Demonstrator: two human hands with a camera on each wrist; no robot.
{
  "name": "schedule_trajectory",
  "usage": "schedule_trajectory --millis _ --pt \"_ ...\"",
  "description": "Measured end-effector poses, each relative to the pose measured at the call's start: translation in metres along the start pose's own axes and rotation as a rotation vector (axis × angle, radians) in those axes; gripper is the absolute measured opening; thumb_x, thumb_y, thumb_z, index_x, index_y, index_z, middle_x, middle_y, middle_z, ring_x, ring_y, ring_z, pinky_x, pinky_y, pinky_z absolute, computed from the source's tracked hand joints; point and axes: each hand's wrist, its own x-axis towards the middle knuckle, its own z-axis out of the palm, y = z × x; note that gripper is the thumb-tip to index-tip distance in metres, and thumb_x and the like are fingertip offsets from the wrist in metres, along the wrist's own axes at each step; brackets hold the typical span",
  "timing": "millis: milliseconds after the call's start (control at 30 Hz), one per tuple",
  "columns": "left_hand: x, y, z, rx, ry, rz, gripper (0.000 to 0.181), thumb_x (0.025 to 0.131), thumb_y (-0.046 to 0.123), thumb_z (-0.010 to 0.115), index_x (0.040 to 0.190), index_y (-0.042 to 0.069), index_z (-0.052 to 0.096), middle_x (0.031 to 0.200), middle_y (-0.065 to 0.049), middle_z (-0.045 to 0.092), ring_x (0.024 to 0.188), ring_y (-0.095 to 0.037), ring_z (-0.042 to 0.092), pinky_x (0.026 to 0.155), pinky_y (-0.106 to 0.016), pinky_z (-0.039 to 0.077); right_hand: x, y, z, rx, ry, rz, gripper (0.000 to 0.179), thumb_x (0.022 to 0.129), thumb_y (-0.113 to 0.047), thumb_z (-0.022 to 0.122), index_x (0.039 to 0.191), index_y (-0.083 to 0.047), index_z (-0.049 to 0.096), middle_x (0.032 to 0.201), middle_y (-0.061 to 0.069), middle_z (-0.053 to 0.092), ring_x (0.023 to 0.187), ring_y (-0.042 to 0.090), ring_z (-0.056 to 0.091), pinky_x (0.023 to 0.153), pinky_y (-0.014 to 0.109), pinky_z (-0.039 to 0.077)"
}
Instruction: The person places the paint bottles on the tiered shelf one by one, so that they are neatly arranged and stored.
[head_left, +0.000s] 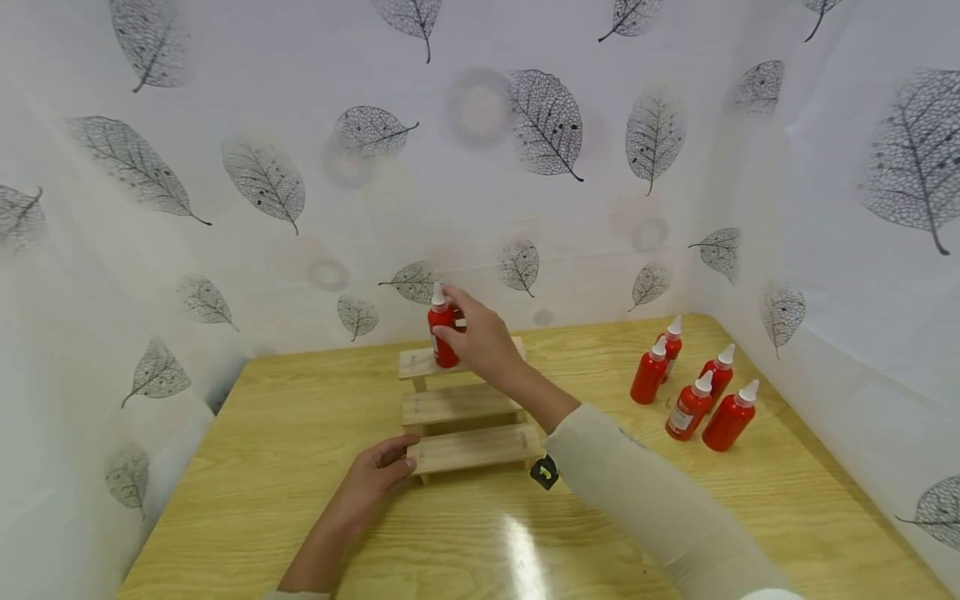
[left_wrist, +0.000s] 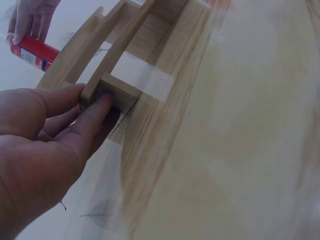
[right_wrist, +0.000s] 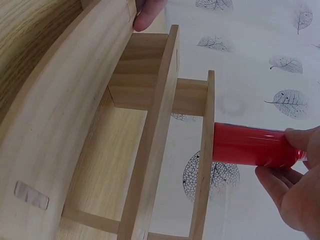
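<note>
A three-step wooden rack (head_left: 472, 450) stands on the table. On the left part of its top step, a red squeeze bottle (head_left: 444, 343) with a white pointed cap stands upright. My right hand (head_left: 487, 340) holds this bottle around its upper part, thumb on one side and fingers on the other. In the right wrist view, the base of the bottle (right_wrist: 242, 144) meets the top step. My left hand (head_left: 372, 477) grips the left end of the lowest step. The left wrist view shows its thumb above the board and fingertips against the end support (left_wrist: 120, 90).
Several similar red bottles (head_left: 688, 410) stand grouped on the right of the wooden table (head_left: 300, 433). A small black object (head_left: 544, 472) shows beside the right sleeve, near the rack's front right corner. Leaf-patterned white sheeting (head_left: 450, 208) encloses the back and sides.
</note>
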Motion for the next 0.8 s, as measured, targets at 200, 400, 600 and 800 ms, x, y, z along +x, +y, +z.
schedule_trajectory --millis 200,400,600,800 --pt "0.000 0.002 0.001 -0.007 -0.003 -0.009 0.053 0.101 0.020 0.062 0.148 0.001 0.046 0.159 -0.024 0.034 0.146 -0.041 0.034 0.110 -0.041 0.049 -0.004 0.000 -0.003 -0.030 -0.006 0.027 0.063 0.097 -0.026 0.070 0.153 -0.021 0.041 0.135 0.005 0.061 0.120 0.029 0.063 0.097 0.047 0.057" --pt "-0.001 0.001 0.001 -0.004 -0.016 0.000 0.053 0.102 0.020 0.061 0.149 0.001 0.045 0.159 -0.024 0.033 0.146 -0.042 0.033 0.111 -0.042 0.047 -0.021 0.003 -0.025 -0.084 0.001 0.044 0.062 0.098 -0.037 0.067 0.153 -0.023 0.043 0.146 0.003 0.053 0.132 0.026 0.052 0.106 0.050 0.050" --pt "-0.001 0.001 0.002 -0.008 -0.007 -0.006 0.053 0.101 0.020 0.062 0.148 0.002 0.046 0.158 -0.023 0.036 0.145 -0.040 0.036 0.109 -0.038 0.050 -0.047 0.012 -0.061 -0.165 0.050 0.000 0.060 0.098 -0.037 0.067 0.151 -0.018 0.045 0.149 0.004 0.050 0.137 0.026 0.048 0.112 0.052 0.044" --pt "0.000 0.001 0.002 -0.007 0.003 -0.011 0.053 0.101 0.020 0.062 0.148 0.002 0.046 0.156 -0.024 0.038 0.142 -0.039 0.040 0.108 -0.039 0.051 -0.080 0.026 -0.098 -0.175 0.097 0.065 0.062 0.097 -0.041 0.067 0.152 -0.021 0.044 0.153 0.004 0.046 0.141 0.027 0.043 0.114 0.056 0.041"
